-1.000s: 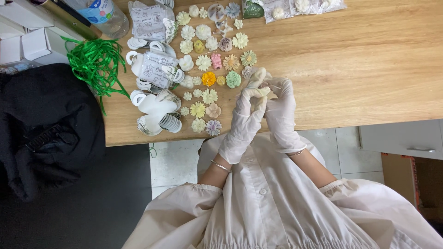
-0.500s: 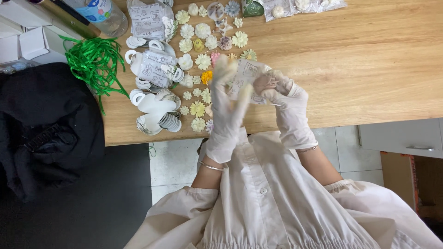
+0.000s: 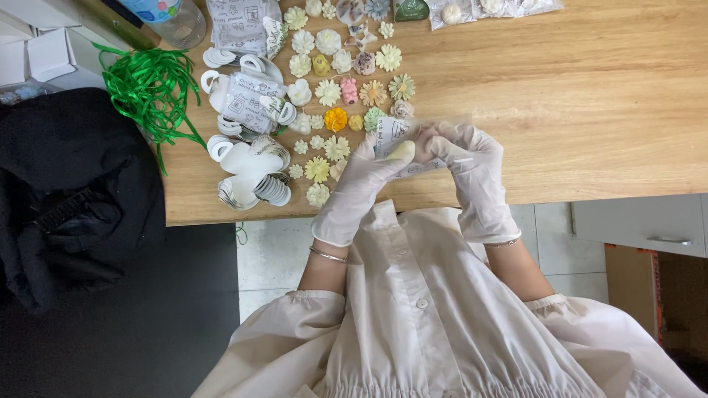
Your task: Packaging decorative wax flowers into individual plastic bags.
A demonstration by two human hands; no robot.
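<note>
At the centre of the frame, the gloved left hand (image 3: 361, 184) and gloved right hand (image 3: 472, 166) both pinch a small clear printed bag (image 3: 402, 144) over the wooden table (image 3: 590, 96), just right of the rows of flower shapes (image 3: 328, 92)

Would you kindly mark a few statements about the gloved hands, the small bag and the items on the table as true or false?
1. Both hands, left hand and right hand, wear pale gloves. True.
2. The hands hold a small clear bag between them. True.
3. The green ribbon lies at the table's right end. False: it lies at the left end, beside a black bag.
4. The flower-shaped pieces are all one colour. False: they are cream, yellow, orange, pink and green.
5. The wooden table is bare on its right part. True.
</note>
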